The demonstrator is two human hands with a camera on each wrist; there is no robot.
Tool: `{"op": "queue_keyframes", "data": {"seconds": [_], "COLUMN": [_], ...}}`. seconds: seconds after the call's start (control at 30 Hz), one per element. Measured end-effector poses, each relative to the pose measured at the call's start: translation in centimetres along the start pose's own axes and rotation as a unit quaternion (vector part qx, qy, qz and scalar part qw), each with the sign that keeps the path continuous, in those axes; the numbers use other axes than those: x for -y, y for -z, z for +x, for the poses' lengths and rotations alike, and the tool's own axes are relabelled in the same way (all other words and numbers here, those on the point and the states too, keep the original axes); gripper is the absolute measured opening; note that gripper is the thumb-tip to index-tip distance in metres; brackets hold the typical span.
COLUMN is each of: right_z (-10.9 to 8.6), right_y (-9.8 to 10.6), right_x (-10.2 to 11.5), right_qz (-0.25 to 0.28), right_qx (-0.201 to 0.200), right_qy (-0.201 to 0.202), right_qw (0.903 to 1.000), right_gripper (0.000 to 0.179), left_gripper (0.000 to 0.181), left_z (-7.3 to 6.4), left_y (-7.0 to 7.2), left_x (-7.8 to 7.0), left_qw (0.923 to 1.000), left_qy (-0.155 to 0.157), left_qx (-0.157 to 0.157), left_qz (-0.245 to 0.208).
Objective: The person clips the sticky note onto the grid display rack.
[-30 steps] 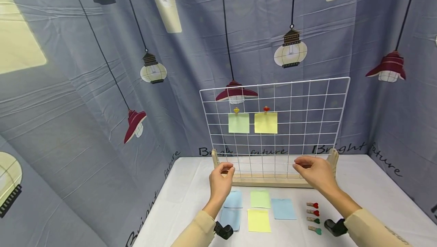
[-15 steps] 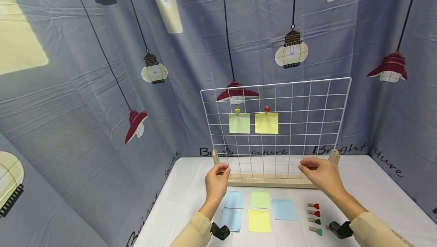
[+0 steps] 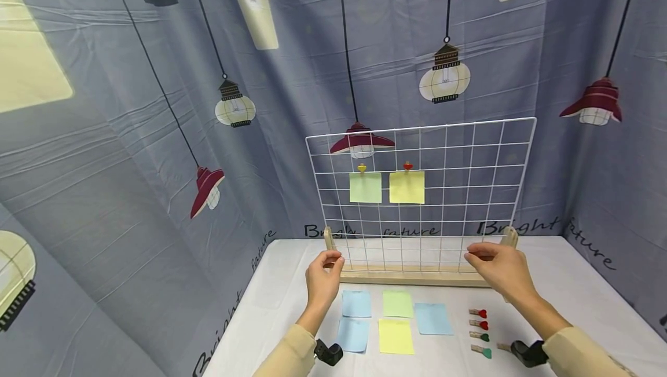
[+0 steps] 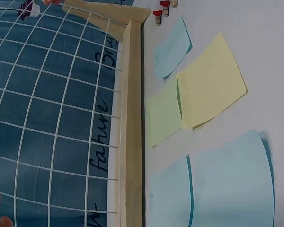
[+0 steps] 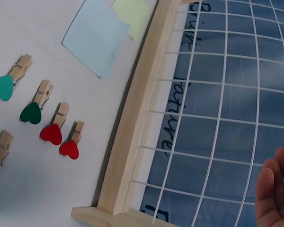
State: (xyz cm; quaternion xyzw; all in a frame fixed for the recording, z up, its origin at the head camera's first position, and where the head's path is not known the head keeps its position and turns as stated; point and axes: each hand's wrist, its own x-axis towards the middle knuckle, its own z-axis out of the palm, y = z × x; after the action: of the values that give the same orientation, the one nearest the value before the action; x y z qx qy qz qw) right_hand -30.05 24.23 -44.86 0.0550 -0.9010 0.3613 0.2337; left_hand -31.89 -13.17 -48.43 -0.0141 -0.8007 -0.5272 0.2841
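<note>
A white wire grid (image 3: pixel 443 188) stands upright in a wooden base (image 3: pixel 411 277) at the back of the table. My left hand (image 3: pixel 323 281) hovers before its lower left corner, fingers loosely curled, with nothing visible in them. By the lower right side my right hand (image 3: pixel 502 267) does the same, thumb and fingertips close together; its fingers (image 5: pixel 267 194) overlap the wires in the right wrist view. On the grid hang a green sticky note (image 3: pixel 365 188) under a yellow heart clothespin (image 3: pixel 362 167) and a yellow sticky note (image 3: pixel 407 187) under a red heart clothespin (image 3: pixel 408 165).
Before the base lie several sticky notes: blue ones (image 3: pixel 433 319), a green one (image 3: pixel 398 304) and a yellow one (image 3: pixel 395 336). Heart clothespins (image 3: pixel 478 325) form a column to their right. One more clothespin (image 5: pixel 3 147) is partly hidden by the right wrist camera (image 3: pixel 528 354).
My hands have moved apart, the left toward the grid's left corner and the right toward its right post. The notes and clothespins stay where they were.
</note>
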Motion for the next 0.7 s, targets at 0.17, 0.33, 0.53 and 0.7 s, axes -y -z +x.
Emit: {"op": "queue_keyframes", "data": {"seconds": [0.17,0.33,0.53,0.7], "right_z": [-0.3,-0.6,-0.8,-1.0], "right_y": [0.4,0.9,1.3,1.7], "right_x": [-0.4,-1.2,-2.1,-2.6], "right_qz": [-0.003,-0.014,-0.023,-0.022], "right_qx": [0.001,0.0,0.0,0.018], "right_qy": [-0.01,-0.021,-0.037,-0.055], "right_qw": [0.9999,0.9997,0.999,0.9981], "right_gripper": [0.025,0.027,0.03,0.036], "left_gripper": [0.011,0.01,0.008,0.01], "left_z": [-0.1,-0.3,-0.6,-0.8], "left_y": [0.2,0.4,0.6,0.8], "left_x": [0.4,0.7,1.1,1.5], "left_qw": [1.0,0.9999,0.9998,0.9995], "left_qy": [0.001,0.012,0.015,0.021], "left_qx": [-0.002,0.0,0.006,0.024], "left_qz": [-0.002,-0.002,0.006,-0.001]}}
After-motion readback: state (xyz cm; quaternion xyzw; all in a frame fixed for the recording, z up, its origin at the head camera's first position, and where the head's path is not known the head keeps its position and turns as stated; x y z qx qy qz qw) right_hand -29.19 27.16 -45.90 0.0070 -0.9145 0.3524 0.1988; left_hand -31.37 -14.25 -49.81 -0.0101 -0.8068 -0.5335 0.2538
